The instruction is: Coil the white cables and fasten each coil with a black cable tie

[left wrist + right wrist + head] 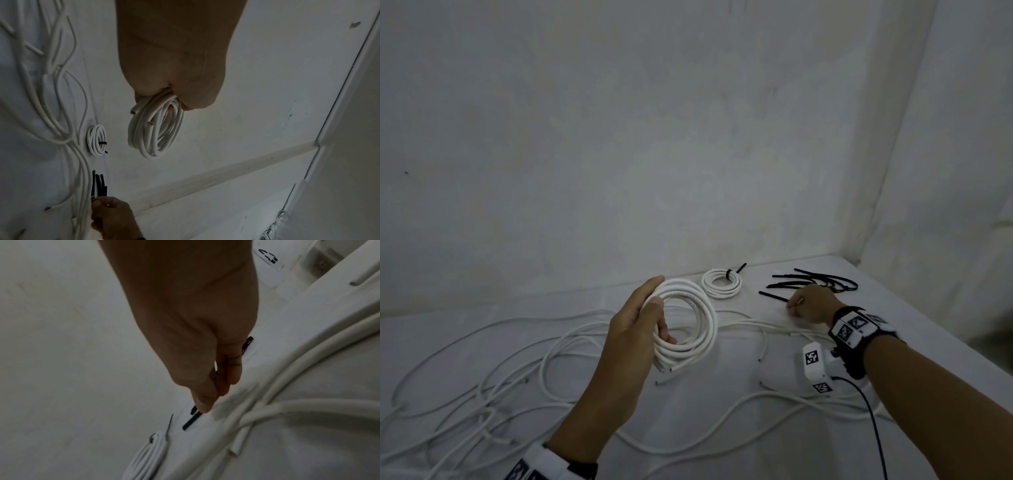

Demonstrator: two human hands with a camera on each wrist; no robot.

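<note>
My left hand (640, 318) grips a loose coil of white cable (698, 318) and holds it upright above the table; the left wrist view shows the coil (156, 129) hanging from my fist (179, 65). My right hand (811, 305) is at the back right, and its fingertips (203, 405) pinch one black cable tie (774, 296) that lies on the table (192, 420). Behind the right hand lies a bunch of black ties (815, 281). A smaller coil (722, 283), bound with a black tie, lies at the back centre.
Several loose white cables (482, 377) sprawl over the white table (722, 428), mostly at the left and front, and some run under my right wrist (308, 386). A wall stands close behind the table. The table's right edge (928, 308) is near my right forearm.
</note>
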